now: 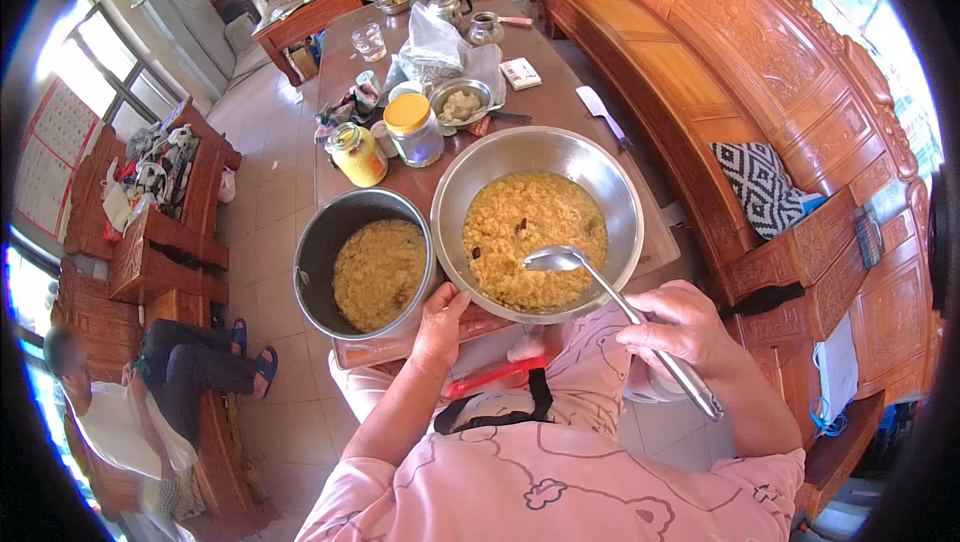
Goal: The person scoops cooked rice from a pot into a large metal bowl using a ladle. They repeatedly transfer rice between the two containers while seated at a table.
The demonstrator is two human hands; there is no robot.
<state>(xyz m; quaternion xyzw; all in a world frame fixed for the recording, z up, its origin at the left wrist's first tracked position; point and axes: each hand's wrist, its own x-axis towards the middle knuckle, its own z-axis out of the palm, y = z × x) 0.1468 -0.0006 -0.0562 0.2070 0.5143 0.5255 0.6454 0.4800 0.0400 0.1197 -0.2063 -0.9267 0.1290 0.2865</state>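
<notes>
My right hand (675, 324) grips the handle of a large metal serving spoon (667, 362), whose bowl rests at the surface of a yellowish, grainy food (525, 219) with a few dark red pieces. That food lies in a wide stainless steel basin (630, 189) at the table's near edge. My left hand (442, 320) holds the basin's near left rim, thumb on top, beside a dark-lined cooking pot (315, 242). Similar grainy food (382, 268) sits in the pot. Pot and basin stand side by side, very close together.
Behind them on the brown table (555, 91) stand a yellow-lidded jar (414, 129), a jar of yellow contents (358, 155), a small pan with pale lumps (480, 95), plastic bags and a glass (368, 41). A white cleaver (600, 110) lies right. A person (127, 422) sits left; a carved wooden bench (675, 76) stands right.
</notes>
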